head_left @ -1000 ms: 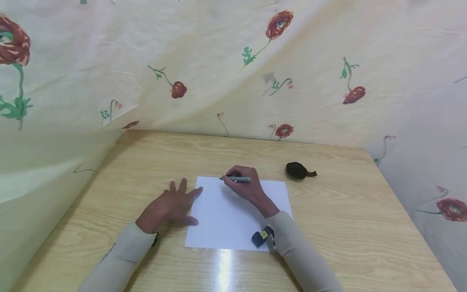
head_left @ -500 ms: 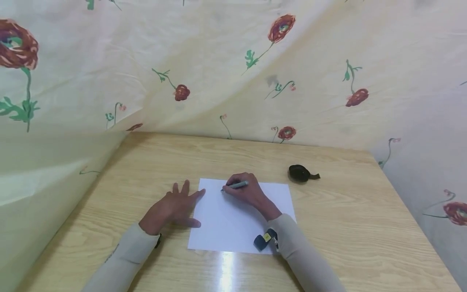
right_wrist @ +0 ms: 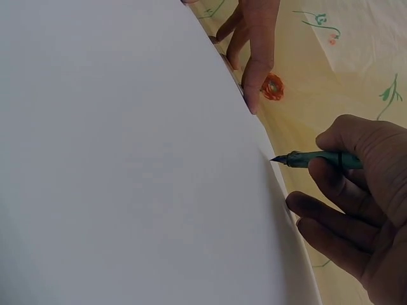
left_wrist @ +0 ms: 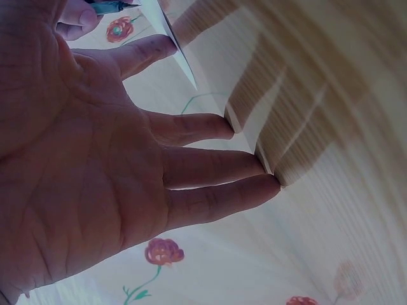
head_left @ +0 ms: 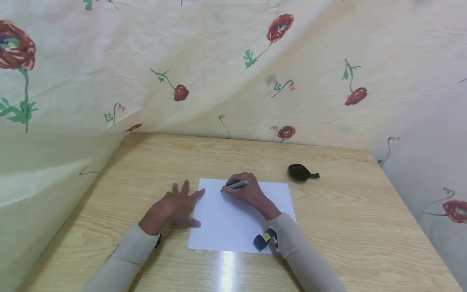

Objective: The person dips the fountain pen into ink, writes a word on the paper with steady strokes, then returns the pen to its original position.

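Right hand [head_left: 249, 193] pinches a pen [head_left: 238, 184] over paper [head_left: 226, 227]; left hand [head_left: 174, 207] lies spread. Writing seems in hand; the next stroke calls for steady paper.

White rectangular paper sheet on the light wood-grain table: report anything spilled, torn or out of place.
Nothing stands out: no spill or damage shows on the paper sheet or table, and the rounded black object lies apart from the paper sheet.

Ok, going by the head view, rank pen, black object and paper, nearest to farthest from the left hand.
1. Paper: overlapped by the left hand along its left edge.
2. Pen: to the right, held in the right hand.
3. Black object: farther right, past the paper's far right corner.
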The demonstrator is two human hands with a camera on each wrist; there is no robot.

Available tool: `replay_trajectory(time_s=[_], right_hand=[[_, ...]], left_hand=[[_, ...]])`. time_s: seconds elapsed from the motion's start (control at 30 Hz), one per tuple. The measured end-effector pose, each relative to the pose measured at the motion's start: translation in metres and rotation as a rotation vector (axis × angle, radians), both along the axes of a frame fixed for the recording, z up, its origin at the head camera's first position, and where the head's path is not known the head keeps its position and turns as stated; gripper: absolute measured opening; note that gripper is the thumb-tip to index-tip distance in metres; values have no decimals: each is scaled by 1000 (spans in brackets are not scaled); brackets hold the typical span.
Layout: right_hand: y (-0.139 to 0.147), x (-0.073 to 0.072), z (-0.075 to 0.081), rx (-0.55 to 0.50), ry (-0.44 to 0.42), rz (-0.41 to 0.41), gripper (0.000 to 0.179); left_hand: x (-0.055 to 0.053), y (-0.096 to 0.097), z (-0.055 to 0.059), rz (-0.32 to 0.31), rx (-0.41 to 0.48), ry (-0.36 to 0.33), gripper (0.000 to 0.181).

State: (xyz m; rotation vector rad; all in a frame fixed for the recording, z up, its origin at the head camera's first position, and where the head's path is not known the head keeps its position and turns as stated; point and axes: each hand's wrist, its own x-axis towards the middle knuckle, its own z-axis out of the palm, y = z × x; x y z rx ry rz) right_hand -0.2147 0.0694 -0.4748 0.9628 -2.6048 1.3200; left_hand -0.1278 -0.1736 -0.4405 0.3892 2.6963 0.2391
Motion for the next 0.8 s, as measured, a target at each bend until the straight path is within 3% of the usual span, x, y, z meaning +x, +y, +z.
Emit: replay_trajectory(time_s=[0.8], right_hand=[[8,3,0,10,-39,-44,3]], left_hand=[[2,1,-1,2,33,-6,101]])
